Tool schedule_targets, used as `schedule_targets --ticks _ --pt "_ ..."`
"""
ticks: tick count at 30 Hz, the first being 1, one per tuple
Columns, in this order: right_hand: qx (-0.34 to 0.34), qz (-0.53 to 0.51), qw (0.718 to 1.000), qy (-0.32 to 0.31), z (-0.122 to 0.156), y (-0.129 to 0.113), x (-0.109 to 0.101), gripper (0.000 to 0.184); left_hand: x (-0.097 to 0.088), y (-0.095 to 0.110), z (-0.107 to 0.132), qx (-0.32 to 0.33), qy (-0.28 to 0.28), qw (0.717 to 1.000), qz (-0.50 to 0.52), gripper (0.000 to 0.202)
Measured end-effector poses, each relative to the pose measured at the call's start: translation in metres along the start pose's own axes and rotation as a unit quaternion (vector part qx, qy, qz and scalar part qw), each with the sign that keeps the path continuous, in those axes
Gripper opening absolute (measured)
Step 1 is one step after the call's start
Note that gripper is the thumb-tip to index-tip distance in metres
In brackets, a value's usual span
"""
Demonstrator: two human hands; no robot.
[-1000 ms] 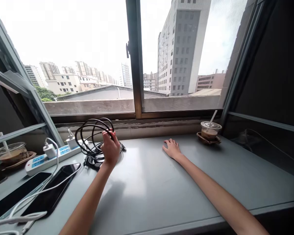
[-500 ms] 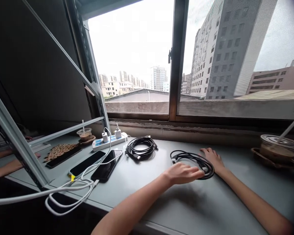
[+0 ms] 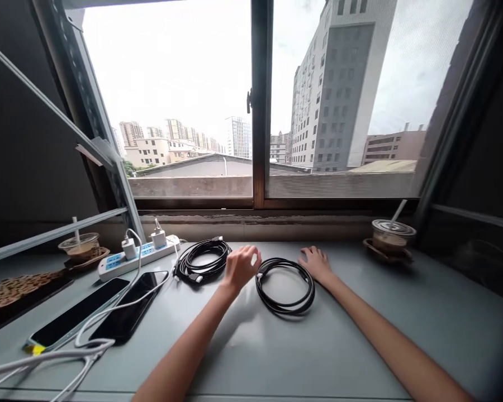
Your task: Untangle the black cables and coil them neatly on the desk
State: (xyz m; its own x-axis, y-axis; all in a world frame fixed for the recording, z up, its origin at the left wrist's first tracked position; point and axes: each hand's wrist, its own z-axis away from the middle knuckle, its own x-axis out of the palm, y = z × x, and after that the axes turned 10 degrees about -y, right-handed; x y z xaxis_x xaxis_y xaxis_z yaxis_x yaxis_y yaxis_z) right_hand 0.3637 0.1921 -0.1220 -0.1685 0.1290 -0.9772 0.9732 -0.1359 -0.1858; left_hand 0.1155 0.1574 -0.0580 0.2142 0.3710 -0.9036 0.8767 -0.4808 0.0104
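A coiled black cable [image 3: 285,308] lies on the grey table in front of me, between my two hands. My left hand [image 3: 240,268] is at the coil's left edge, above the table, its fingers curled round towards the thumb. Whether a bit of cable is between those fingertips I cannot make out. A small connector shows on the coil just beside them. My right hand [image 3: 316,263] rests on the table by the coil's upper right, palm down with fingers apart, holding nothing. Left of my left hand lies a second coiled black cable [image 3: 185,262] with plugs.
A white power strip [image 3: 140,258] holds two chargers. White cords run from it over two dark phones [image 3: 136,307]. Lidded iced drinks stand at the left [image 3: 81,248] and right [image 3: 392,237]. A metal shelf frame [image 3: 109,159] rises at left, before the window.
My view has swung right. The nearer cable coil, tilted under my left hand before, now lies flat as a round loop. My left hand has moved to the coil's left side; the right stays down.
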Motion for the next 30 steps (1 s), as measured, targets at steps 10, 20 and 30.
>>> schedule_targets --ticks 10,20,30 --pt "0.003 -0.014 1.0 0.011 0.002 -0.005 -0.007 0.033 0.034 -0.04 0.004 -0.258 -0.132 0.954 -0.081 0.051" --pt "-0.002 -0.023 1.0 0.012 0.0 -0.004 -0.006 0.033 0.036 -0.058 -0.002 -0.249 -0.134 0.957 -0.066 0.055" --pt "0.001 -0.049 0.999 0.009 0.004 -0.002 -0.006 0.032 -0.007 -0.03 0.001 -0.215 0.017 0.976 -0.041 0.046"
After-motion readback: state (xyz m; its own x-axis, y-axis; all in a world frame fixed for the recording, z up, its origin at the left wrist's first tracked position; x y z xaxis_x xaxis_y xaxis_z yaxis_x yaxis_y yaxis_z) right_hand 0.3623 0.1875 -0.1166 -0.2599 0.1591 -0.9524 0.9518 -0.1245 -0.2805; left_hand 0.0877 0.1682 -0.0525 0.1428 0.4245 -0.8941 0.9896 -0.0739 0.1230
